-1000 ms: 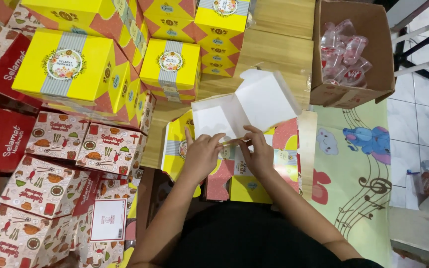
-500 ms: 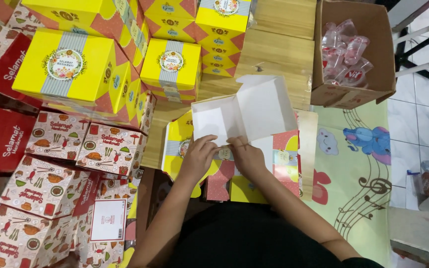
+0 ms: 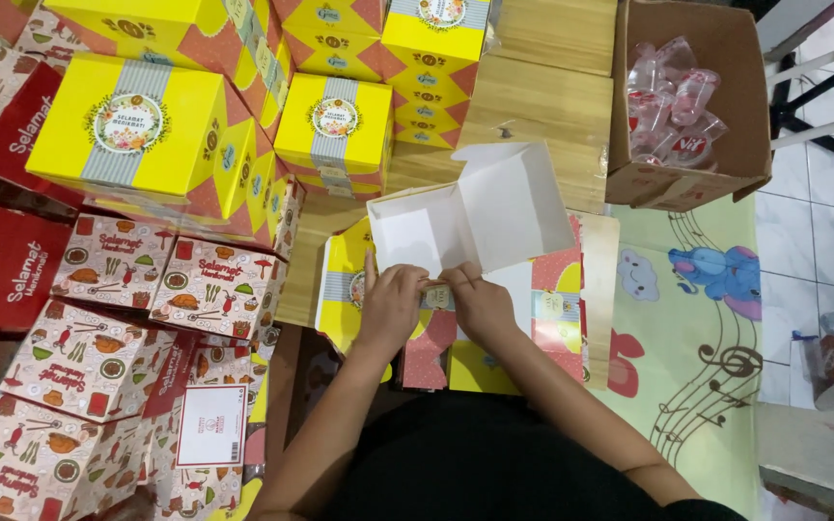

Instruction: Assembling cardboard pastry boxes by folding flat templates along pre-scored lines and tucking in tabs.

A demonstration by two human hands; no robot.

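Near the middle of the wooden tabletop (image 3: 542, 92), just in front of the person's dark lap, lies a half-folded cardboard box (image 3: 470, 217), its white inner panels raised and tilted away while its yellow and pink printed outside rests flat on a small pile of like blanks. It looks light and thin, stiff along the panels but ready to bend at the creases, so it would dent or tear if pinched hard; the safest hold seems to be at the flap edges and fold lines close to the body, where both hands now meet. Left hand (image 3: 390, 307) lies palm down on the near edge of the box, its fingers (image 3: 371, 268) drawn close together and pressing a small printed flap, with one finger pointing up toward the white panel. Right hand (image 3: 480, 304) sits touching it on the other side, its fingers curled in and nipping the same flap between thumb and fingertips; whether the flap is fully gripped or only pressed I cannot tell. To the left stand stacks of finished yellow boxes (image 3: 132, 125), with red and patterned cream boxes (image 3: 98, 357) piled below them. At the far right corner of the tabletop an open brown carton (image 3: 740, 116) holds clear plastic cups, and beneath it a children's mat (image 3: 707, 318) with an elephant and music notes covers the floor.
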